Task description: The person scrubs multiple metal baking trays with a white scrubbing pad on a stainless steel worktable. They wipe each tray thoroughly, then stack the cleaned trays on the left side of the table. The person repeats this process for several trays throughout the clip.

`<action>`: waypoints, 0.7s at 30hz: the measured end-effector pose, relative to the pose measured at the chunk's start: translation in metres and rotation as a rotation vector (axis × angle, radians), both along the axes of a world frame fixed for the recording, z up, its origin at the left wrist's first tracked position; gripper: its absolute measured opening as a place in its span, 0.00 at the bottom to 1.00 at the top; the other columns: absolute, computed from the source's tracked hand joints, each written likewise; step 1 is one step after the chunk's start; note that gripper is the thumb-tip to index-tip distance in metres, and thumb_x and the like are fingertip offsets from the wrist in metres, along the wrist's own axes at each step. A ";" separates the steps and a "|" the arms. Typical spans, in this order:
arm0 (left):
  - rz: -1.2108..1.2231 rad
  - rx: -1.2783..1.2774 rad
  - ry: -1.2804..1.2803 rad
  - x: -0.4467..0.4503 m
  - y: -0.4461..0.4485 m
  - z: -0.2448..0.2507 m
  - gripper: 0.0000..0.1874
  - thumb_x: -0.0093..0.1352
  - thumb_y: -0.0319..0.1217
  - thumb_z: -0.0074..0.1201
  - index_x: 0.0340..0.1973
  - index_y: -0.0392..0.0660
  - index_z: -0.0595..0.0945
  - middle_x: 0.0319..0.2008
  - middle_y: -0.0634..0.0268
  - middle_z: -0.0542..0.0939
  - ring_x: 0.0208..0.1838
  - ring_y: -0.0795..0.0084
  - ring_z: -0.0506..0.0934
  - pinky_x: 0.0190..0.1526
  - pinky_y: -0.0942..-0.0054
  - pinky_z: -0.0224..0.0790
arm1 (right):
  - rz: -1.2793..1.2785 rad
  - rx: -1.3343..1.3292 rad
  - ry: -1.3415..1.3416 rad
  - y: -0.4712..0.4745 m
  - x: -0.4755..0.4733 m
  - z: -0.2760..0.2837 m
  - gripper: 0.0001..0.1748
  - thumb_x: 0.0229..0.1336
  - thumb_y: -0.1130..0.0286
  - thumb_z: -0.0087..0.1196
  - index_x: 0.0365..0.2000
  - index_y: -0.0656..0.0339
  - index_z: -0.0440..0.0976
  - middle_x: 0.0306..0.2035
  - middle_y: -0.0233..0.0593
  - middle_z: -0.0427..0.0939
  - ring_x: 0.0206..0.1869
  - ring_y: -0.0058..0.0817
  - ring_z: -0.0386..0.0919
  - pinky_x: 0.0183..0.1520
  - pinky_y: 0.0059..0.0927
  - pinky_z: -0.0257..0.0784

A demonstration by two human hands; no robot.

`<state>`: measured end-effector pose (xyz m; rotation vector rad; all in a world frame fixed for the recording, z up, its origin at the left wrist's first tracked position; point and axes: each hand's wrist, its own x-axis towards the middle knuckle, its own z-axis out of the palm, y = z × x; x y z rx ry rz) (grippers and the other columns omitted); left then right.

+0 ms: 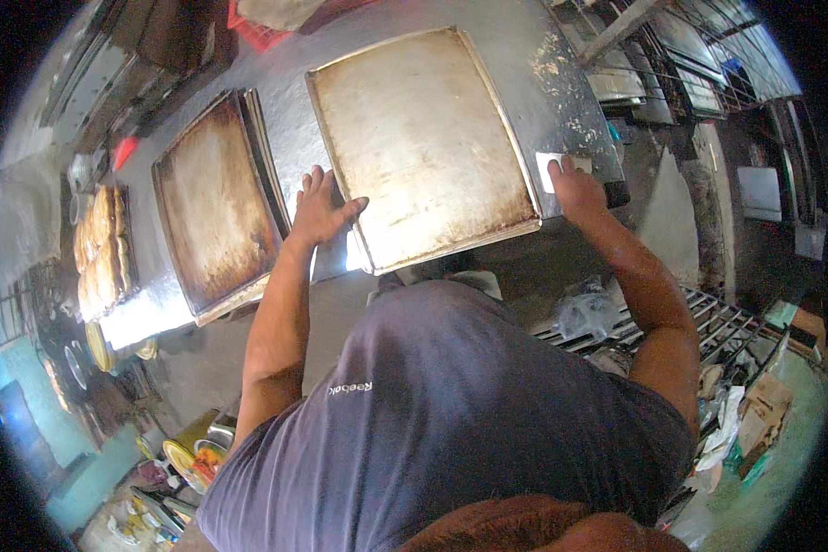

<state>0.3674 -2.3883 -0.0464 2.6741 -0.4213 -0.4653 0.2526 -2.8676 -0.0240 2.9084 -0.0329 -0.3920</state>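
Observation:
In front of me a rectangular metal baking tray point(424, 138), browned and stained along its edges, lies on the dark worktable point(566, 103). My left hand point(322, 210) is at the tray's left edge, fingers spread and thumb touching the rim. Beyond the tray's right edge, my right hand point(579, 192) pinches a flat white piece point(546, 172) against the table; its material is unclear. Left of my left hand sits a stack of trays point(214, 207), the top one heavily browned.
Golden bread loaves point(102, 241) are at the table's left end. A red plastic crate point(259, 31) stands at the far side. On the right below are a metal rack point(711, 317) with a clear plastic bag point(585, 312), and cardboard point(766, 414).

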 end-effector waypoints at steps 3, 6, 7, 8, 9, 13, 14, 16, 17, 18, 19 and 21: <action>0.008 0.010 -0.003 -0.001 0.002 -0.004 0.59 0.61 0.70 0.55 0.73 0.35 0.61 0.76 0.31 0.49 0.80 0.33 0.45 0.76 0.37 0.38 | -0.008 -0.031 -0.047 0.014 0.000 0.004 0.16 0.61 0.73 0.51 0.50 0.57 0.66 0.49 0.50 0.71 0.44 0.49 0.83 0.42 0.52 0.81; 0.017 -0.039 -0.001 -0.004 0.004 -0.005 0.56 0.63 0.68 0.52 0.73 0.36 0.63 0.77 0.34 0.49 0.80 0.34 0.44 0.77 0.39 0.35 | -0.011 -0.006 -0.125 0.000 -0.009 -0.018 0.17 0.62 0.73 0.51 0.51 0.57 0.65 0.52 0.50 0.71 0.44 0.48 0.83 0.44 0.52 0.81; 0.016 -0.045 -0.005 -0.005 0.007 -0.008 0.55 0.63 0.68 0.51 0.72 0.37 0.63 0.77 0.34 0.49 0.80 0.34 0.43 0.77 0.39 0.34 | -0.079 0.013 -0.091 -0.004 -0.007 -0.024 0.17 0.61 0.73 0.51 0.51 0.57 0.65 0.53 0.51 0.70 0.44 0.48 0.82 0.44 0.52 0.81; -0.008 -0.043 -0.030 -0.007 0.010 -0.012 0.53 0.65 0.67 0.50 0.73 0.38 0.63 0.77 0.37 0.49 0.81 0.35 0.43 0.78 0.41 0.33 | -0.110 0.019 -0.049 -0.007 -0.007 -0.030 0.17 0.61 0.74 0.51 0.51 0.57 0.65 0.53 0.51 0.70 0.46 0.48 0.82 0.45 0.52 0.81; -0.017 -0.030 -0.022 -0.010 0.013 -0.013 0.53 0.65 0.66 0.49 0.73 0.38 0.62 0.77 0.37 0.49 0.81 0.35 0.43 0.78 0.42 0.32 | -0.138 0.025 -0.006 -0.003 -0.003 -0.029 0.18 0.61 0.75 0.51 0.51 0.57 0.65 0.54 0.51 0.70 0.47 0.49 0.82 0.46 0.52 0.81; -0.055 -0.032 -0.017 -0.015 0.016 -0.008 0.52 0.66 0.65 0.50 0.74 0.40 0.61 0.78 0.38 0.48 0.81 0.38 0.42 0.78 0.43 0.31 | -0.020 0.101 -0.142 -0.021 -0.008 -0.045 0.20 0.58 0.79 0.51 0.51 0.57 0.65 0.57 0.51 0.70 0.56 0.53 0.77 0.51 0.51 0.79; -0.050 -0.052 -0.025 -0.016 0.017 -0.010 0.52 0.66 0.65 0.50 0.74 0.40 0.61 0.78 0.38 0.48 0.81 0.37 0.41 0.78 0.43 0.31 | 0.014 0.139 -0.198 -0.033 -0.007 -0.057 0.20 0.58 0.80 0.51 0.51 0.57 0.64 0.57 0.51 0.69 0.57 0.54 0.76 0.52 0.51 0.78; -0.052 -0.066 -0.033 -0.015 0.019 -0.014 0.52 0.65 0.64 0.51 0.74 0.40 0.61 0.78 0.38 0.48 0.81 0.38 0.41 0.78 0.43 0.30 | 0.057 0.202 -0.257 -0.039 -0.003 -0.057 0.21 0.57 0.81 0.52 0.51 0.57 0.64 0.59 0.50 0.69 0.59 0.56 0.73 0.54 0.52 0.77; -0.056 -0.062 -0.032 -0.015 0.019 -0.016 0.52 0.65 0.64 0.51 0.74 0.40 0.61 0.78 0.39 0.47 0.81 0.38 0.41 0.78 0.44 0.30 | 0.065 0.195 -0.226 -0.042 -0.005 -0.058 0.22 0.56 0.82 0.52 0.51 0.58 0.63 0.59 0.51 0.69 0.60 0.57 0.73 0.54 0.52 0.76; -0.058 -0.057 -0.030 -0.014 0.019 -0.018 0.52 0.65 0.64 0.52 0.74 0.40 0.61 0.78 0.39 0.47 0.81 0.38 0.41 0.78 0.44 0.29 | 0.074 0.191 -0.195 -0.037 -0.005 -0.050 0.22 0.56 0.82 0.51 0.51 0.58 0.63 0.60 0.51 0.68 0.60 0.57 0.72 0.54 0.53 0.75; -0.046 -0.046 -0.027 -0.015 0.022 -0.018 0.52 0.65 0.64 0.52 0.74 0.40 0.61 0.78 0.39 0.47 0.81 0.38 0.41 0.78 0.44 0.29 | 0.097 0.156 -0.129 -0.013 0.001 -0.019 0.22 0.56 0.83 0.51 0.51 0.59 0.63 0.61 0.51 0.67 0.60 0.57 0.72 0.54 0.54 0.75; -0.042 -0.036 -0.020 -0.016 0.022 -0.017 0.53 0.65 0.64 0.53 0.74 0.40 0.61 0.79 0.39 0.47 0.81 0.38 0.41 0.78 0.44 0.29 | 0.078 0.100 -0.061 -0.001 0.000 0.001 0.20 0.59 0.77 0.50 0.52 0.59 0.65 0.61 0.53 0.69 0.59 0.58 0.73 0.55 0.54 0.74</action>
